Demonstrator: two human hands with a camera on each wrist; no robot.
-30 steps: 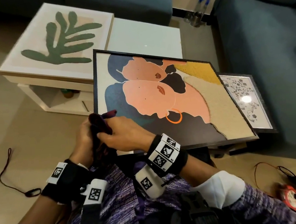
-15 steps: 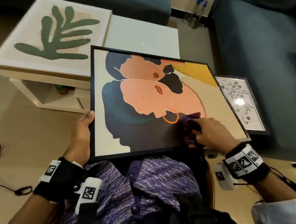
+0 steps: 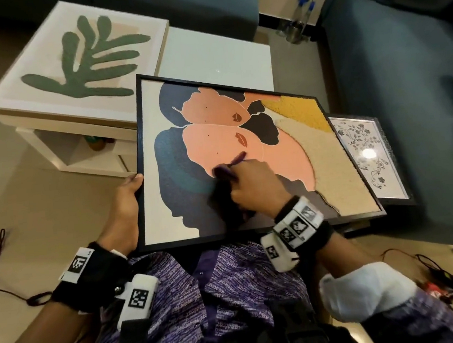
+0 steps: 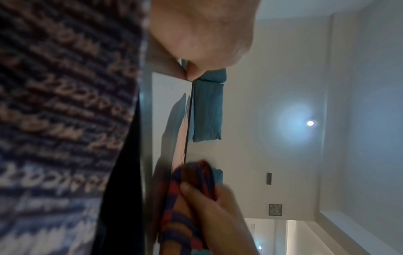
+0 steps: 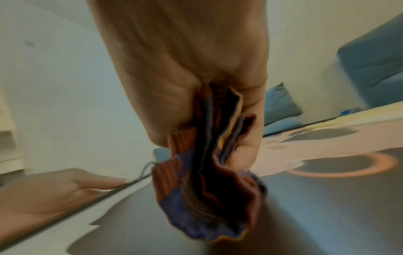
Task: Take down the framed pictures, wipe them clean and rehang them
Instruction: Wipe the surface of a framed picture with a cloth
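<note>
A black-framed picture (image 3: pixel 284 127) of two peach faces lies tilted on my lap. My left hand (image 3: pixel 128 193) grips its left edge, thumb on the frame; the left wrist view shows the same pinch by my left hand (image 4: pixel 191 69) on the frame (image 4: pixel 189 112). My right hand (image 3: pixel 248 180) holds a bunched striped red-and-blue cloth (image 3: pixel 225 171) against the glass near the picture's middle. In the right wrist view the cloth (image 5: pixel 209 181) hangs from my right hand (image 5: pixel 229 107) onto the picture (image 5: pixel 327 198).
A leaf picture (image 3: pixel 84 60) lies on the white low table (image 3: pixel 214 53) ahead. A smaller floral framed picture (image 3: pixel 368 157) lies on the right, partly under the big one. Blue sofas (image 3: pixel 404 71) flank the area. Cables (image 3: pixel 451 274) trail on the floor.
A second ago both hands held the cloth at the frame's lower left. My left hand then took the frame's edge; my right swept the cloth right, and has now come back toward the middle.
</note>
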